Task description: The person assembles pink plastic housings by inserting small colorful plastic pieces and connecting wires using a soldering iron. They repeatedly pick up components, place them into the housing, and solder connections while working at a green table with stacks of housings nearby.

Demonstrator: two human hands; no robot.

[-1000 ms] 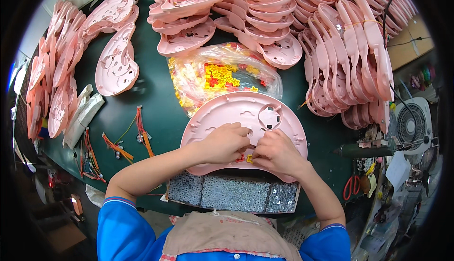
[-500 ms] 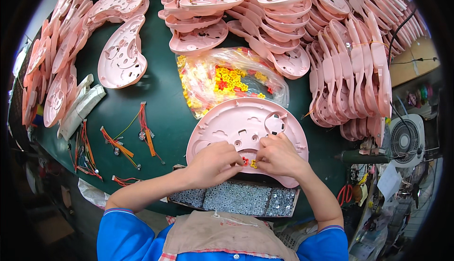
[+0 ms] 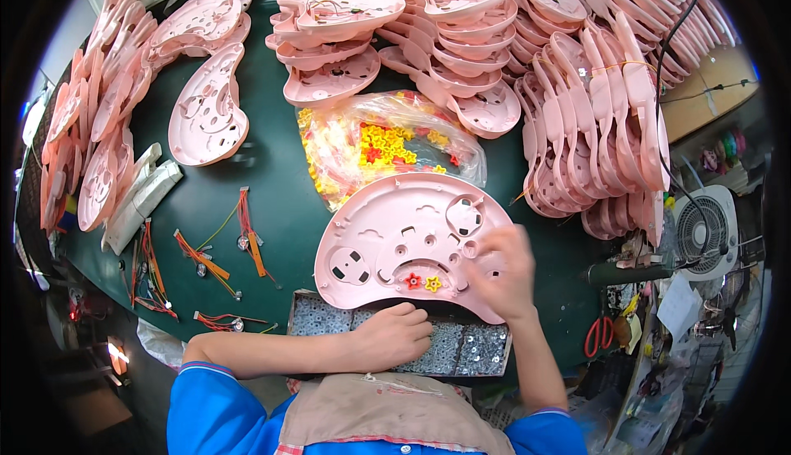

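Observation:
A pink plastic shell point(image 3: 371, 233), curved and bean-shaped, lies hollow side up in front of me. A red star-shaped piece point(image 3: 413, 281) and a yellow star-shaped piece point(image 3: 432, 284) sit side by side near its lower edge. Below the shell, my left hand point(image 3: 394, 336) rests over a shallow box of small metal parts point(image 3: 449, 348). Its fingers are curled closed, and whatever they may hold is hidden. Over the shell's right end is my right hand point(image 3: 501, 274), smeared by motion, so its fingers cannot be made out.
Behind the shell lies a clear plastic bag point(image 3: 387, 142) of yellow and red stars. Stacked pink shells point(image 3: 474, 43) stand at the back and right. Wire harnesses point(image 3: 202, 257) lie to the left. Red-handled scissors point(image 3: 599, 336) and a fan point(image 3: 702, 233) are at the right.
Both hands have left the two stars. My left hand has moved down to the metal-parts box, and my right hand has shifted right. The view has moved slightly.

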